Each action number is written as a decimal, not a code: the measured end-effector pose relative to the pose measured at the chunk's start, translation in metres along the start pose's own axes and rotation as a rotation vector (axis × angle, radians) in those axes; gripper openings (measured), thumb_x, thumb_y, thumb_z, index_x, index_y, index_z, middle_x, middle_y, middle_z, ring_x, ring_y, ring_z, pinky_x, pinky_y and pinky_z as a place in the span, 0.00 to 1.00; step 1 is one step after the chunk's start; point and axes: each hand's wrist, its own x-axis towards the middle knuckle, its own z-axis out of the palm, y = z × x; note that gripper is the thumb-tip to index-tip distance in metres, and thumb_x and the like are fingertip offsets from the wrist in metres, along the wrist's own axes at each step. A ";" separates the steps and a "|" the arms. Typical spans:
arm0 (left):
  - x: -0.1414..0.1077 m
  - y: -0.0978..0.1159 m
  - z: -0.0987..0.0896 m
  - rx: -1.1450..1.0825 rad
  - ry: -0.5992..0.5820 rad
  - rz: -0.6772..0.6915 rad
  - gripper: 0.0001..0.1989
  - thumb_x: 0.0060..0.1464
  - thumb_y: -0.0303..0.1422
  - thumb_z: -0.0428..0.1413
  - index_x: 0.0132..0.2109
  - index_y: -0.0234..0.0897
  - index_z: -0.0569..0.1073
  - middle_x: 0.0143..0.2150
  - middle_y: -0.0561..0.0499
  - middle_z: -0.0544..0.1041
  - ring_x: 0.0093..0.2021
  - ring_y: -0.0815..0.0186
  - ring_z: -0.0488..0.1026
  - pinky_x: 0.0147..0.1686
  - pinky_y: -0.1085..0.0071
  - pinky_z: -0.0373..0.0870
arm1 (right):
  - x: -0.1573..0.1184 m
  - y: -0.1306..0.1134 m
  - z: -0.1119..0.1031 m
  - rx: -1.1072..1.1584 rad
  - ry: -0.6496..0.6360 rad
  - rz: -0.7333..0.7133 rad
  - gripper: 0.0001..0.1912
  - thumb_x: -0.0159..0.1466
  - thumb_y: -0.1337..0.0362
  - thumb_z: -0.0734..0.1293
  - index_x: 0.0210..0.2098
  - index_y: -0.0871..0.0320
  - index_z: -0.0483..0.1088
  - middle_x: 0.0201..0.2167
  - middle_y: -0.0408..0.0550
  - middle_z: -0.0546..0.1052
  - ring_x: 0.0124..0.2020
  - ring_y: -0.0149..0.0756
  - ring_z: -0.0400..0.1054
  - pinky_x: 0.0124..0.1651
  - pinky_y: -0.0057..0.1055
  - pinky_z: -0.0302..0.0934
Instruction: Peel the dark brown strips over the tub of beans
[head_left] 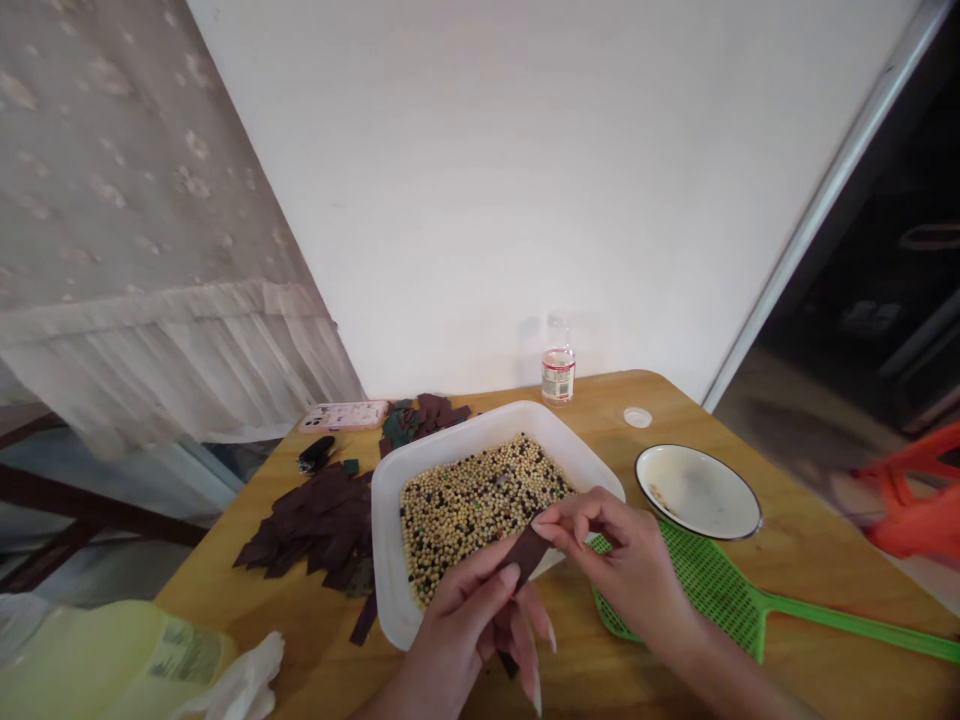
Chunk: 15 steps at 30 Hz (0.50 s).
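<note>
My left hand (484,630) grips a dark brown rectangular piece (527,555), like cloth or thick paper, between thumb and fingers. At the piece's upper end, the thumb and fingertips of my right hand (607,550) are pinched together on its edge; anything small between them is hidden. Both hands are over the near right side of a white plastic tub (390,580). Inside the tub lie many small beads (465,510), mostly pale yellow and black with a few green and red. To the tub's left is a heap of brown pieces (319,520).
Green and brown scraps (420,418), a pink phone (343,416) and a black object (316,453) lie behind. A clear bottle (558,375), white cap (637,417) and white dish (697,485) stand farther right. A green fly swatter (720,590) lies under the dish's edge; a yellowish container (105,650) is front left.
</note>
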 end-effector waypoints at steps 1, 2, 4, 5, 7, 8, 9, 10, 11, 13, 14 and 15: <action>0.001 0.000 0.000 -0.008 -0.004 -0.004 0.20 0.56 0.37 0.58 0.54 0.37 0.74 0.24 0.52 0.79 0.16 0.72 0.75 0.15 0.83 0.68 | 0.000 0.000 0.000 -0.004 0.004 -0.005 0.15 0.60 0.67 0.69 0.22 0.54 0.59 0.27 0.41 0.80 0.30 0.29 0.76 0.32 0.23 0.69; 0.001 0.000 -0.001 -0.013 -0.009 -0.008 0.20 0.56 0.38 0.58 0.54 0.37 0.74 0.24 0.52 0.79 0.15 0.72 0.75 0.15 0.83 0.67 | 0.000 0.001 0.000 -0.007 0.007 -0.007 0.15 0.60 0.67 0.69 0.22 0.54 0.59 0.27 0.40 0.80 0.31 0.29 0.76 0.32 0.23 0.69; 0.001 -0.001 -0.001 -0.019 -0.023 -0.021 0.20 0.56 0.38 0.59 0.54 0.36 0.74 0.25 0.51 0.80 0.16 0.71 0.75 0.15 0.83 0.68 | -0.001 0.001 0.000 -0.015 0.008 -0.006 0.15 0.60 0.67 0.69 0.23 0.54 0.59 0.27 0.40 0.80 0.30 0.29 0.76 0.32 0.23 0.69; 0.001 -0.001 -0.001 -0.021 -0.028 -0.028 0.20 0.56 0.38 0.58 0.54 0.35 0.74 0.25 0.50 0.80 0.17 0.70 0.76 0.15 0.82 0.68 | -0.001 0.001 -0.001 -0.022 0.010 -0.008 0.15 0.60 0.67 0.69 0.23 0.54 0.59 0.28 0.41 0.80 0.31 0.30 0.76 0.32 0.23 0.69; 0.001 -0.001 -0.001 -0.027 -0.043 -0.033 0.20 0.56 0.37 0.58 0.54 0.34 0.73 0.27 0.49 0.81 0.18 0.68 0.77 0.16 0.80 0.71 | -0.002 0.001 -0.002 -0.031 0.019 -0.021 0.15 0.60 0.68 0.69 0.23 0.54 0.59 0.28 0.41 0.80 0.31 0.30 0.76 0.33 0.23 0.69; 0.001 -0.001 -0.001 -0.032 -0.045 -0.029 0.20 0.56 0.37 0.58 0.53 0.33 0.73 0.27 0.48 0.82 0.18 0.67 0.77 0.17 0.78 0.73 | -0.003 0.000 -0.003 -0.033 0.022 -0.031 0.15 0.60 0.68 0.69 0.23 0.54 0.58 0.28 0.41 0.80 0.32 0.30 0.76 0.33 0.23 0.69; 0.001 -0.002 -0.002 -0.035 -0.046 -0.026 0.19 0.56 0.37 0.57 0.53 0.33 0.73 0.28 0.47 0.82 0.19 0.66 0.78 0.18 0.77 0.74 | -0.003 -0.001 -0.003 -0.031 0.021 -0.042 0.15 0.60 0.68 0.69 0.23 0.54 0.58 0.28 0.40 0.80 0.32 0.30 0.76 0.33 0.23 0.69; 0.001 -0.002 -0.003 -0.039 -0.050 -0.027 0.19 0.57 0.38 0.57 0.52 0.33 0.73 0.29 0.46 0.83 0.20 0.65 0.78 0.19 0.76 0.75 | -0.003 -0.002 -0.003 -0.026 0.014 -0.053 0.15 0.60 0.69 0.69 0.23 0.54 0.58 0.28 0.40 0.80 0.32 0.30 0.76 0.34 0.23 0.69; 0.001 -0.002 -0.004 -0.042 -0.056 -0.032 0.18 0.57 0.38 0.56 0.51 0.33 0.73 0.29 0.45 0.83 0.20 0.65 0.79 0.19 0.76 0.75 | -0.003 -0.003 -0.002 -0.019 0.000 -0.062 0.15 0.60 0.69 0.68 0.23 0.54 0.59 0.28 0.40 0.80 0.31 0.29 0.76 0.33 0.23 0.69; 0.002 -0.004 -0.006 -0.052 -0.063 -0.045 0.17 0.57 0.40 0.56 0.48 0.32 0.74 0.29 0.44 0.83 0.21 0.64 0.79 0.19 0.76 0.74 | -0.003 -0.005 0.000 -0.007 -0.041 -0.075 0.15 0.60 0.69 0.69 0.23 0.54 0.59 0.28 0.39 0.80 0.30 0.29 0.76 0.32 0.22 0.69; 0.002 -0.004 -0.007 -0.053 -0.055 -0.051 0.16 0.57 0.40 0.56 0.47 0.33 0.74 0.29 0.44 0.83 0.21 0.64 0.79 0.19 0.77 0.74 | -0.003 -0.006 0.000 -0.006 -0.066 -0.083 0.15 0.60 0.70 0.69 0.23 0.54 0.59 0.27 0.39 0.79 0.29 0.28 0.75 0.31 0.22 0.69; 0.003 -0.005 -0.007 -0.055 -0.043 -0.053 0.15 0.57 0.40 0.56 0.46 0.33 0.74 0.29 0.45 0.83 0.21 0.64 0.79 0.19 0.77 0.75 | -0.003 -0.007 0.001 -0.009 -0.088 -0.091 0.15 0.60 0.70 0.69 0.23 0.54 0.59 0.27 0.39 0.79 0.28 0.28 0.75 0.31 0.22 0.68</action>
